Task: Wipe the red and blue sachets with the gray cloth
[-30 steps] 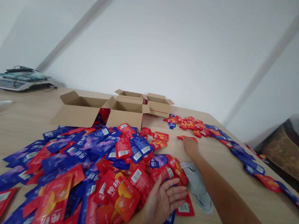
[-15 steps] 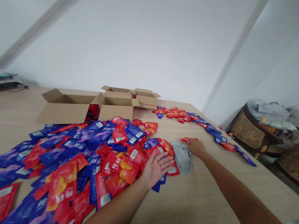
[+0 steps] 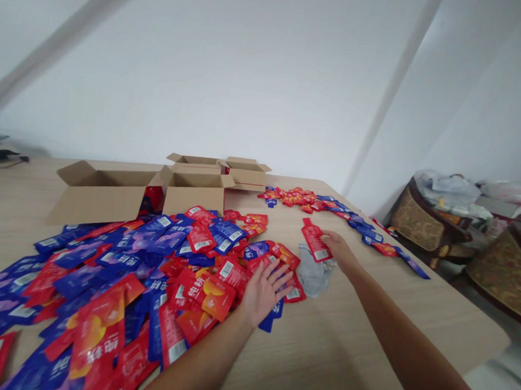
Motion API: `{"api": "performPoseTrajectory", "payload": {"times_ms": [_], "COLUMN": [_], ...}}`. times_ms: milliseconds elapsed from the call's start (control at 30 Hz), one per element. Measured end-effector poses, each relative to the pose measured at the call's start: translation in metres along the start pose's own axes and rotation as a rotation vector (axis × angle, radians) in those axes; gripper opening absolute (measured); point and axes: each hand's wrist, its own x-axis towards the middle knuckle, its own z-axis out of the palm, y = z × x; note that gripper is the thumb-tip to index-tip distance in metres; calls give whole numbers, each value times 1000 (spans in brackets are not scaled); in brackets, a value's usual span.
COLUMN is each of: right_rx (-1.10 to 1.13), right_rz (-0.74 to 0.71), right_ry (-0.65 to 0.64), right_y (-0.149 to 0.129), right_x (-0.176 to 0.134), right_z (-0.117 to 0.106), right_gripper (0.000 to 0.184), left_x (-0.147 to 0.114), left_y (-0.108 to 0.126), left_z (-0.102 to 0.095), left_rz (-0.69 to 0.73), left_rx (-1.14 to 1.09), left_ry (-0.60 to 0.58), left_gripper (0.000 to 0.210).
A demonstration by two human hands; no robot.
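Note:
Between its thumb and fingers, my right hand grips a red pouch by its edge, barcode end low and spout end up. Beneath that pouch lies a crumpled grey cloth on the table. My left hand is palm up with its fingers spread and nothing in it, over the right edge of a heap of red and blue pouches. The heap spreads across the left and middle of the table. Some pouches under my left hand and forearm are hidden.
Open cardboard boxes stand behind the heap, among them a wide one and a smaller one. More red pouches lie at the back right. A line of blue pouches follows the table's right edge. Chairs with bags stand beyond it.
My right hand has lifted the red pouch off the table and tipped it upright, over the grey cloth. My left hand stays open by the heap. The view has shifted slightly.

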Motion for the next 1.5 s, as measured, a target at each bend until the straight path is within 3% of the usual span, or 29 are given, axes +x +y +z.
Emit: {"api": "performPoseTrajectory", "payload": {"times_ms": [67, 133, 267, 400, 500, 567, 667, 733, 933, 1100, 1267, 1400, 1500], "right_rx": [25, -126, -414, -304, -37, 67, -23, -114, -130, -3, 147, 242, 249], "right_rz": [-110, -199, -242, -226, -290, -433, -676, -737, -702, -629, -599, -543, -440], "right_ry": [-139, -189, -202, -56, 96, 136, 17, 3, 115, 130, 78, 44, 113], "right_y": [-13, -18, -1, 11, -13, -43, -84, -96, -86, -79, -77, -75, -66], "right_x": [-12, -27, -51, -51, -57, -71, -100, -114, -113, -105, -100, -94, -87], "right_z": [14, 28, 50, 51, 41, 38, 47, 59, 77, 70, 62, 54, 48], "right_gripper": [43, 47, 44, 36, 36, 38, 45, 47, 45, 40, 41, 39, 39], "left_x": [-1, -2, -3, 0, 2, 4, 4, 4, 2, -1, -2, -2, -2], "left_y": [0, 1, 1, 0, -2, -2, -3, -3, -3, -7, -10, -13, -14], "left_z": [1, 2, 2, 0, -1, -2, -2, -1, 4, 3, -1, -1, 0], "left_rz": [11, 19, -2, -30, -23, -23, 11, 34, 11, -28, 7, 25, 48], "left_rx": [-30, -35, -30, -25, 12, 32, 10, -13, -34, 56, 175, 232, 218], "left_ry": [14, 21, 32, 49, 65, 76, 92, 109, 89, 71, 92, 111, 119], "left_gripper": [44, 40, 33, 31, 33, 32, 30, 29, 26, 25, 43, 42, 42]}}
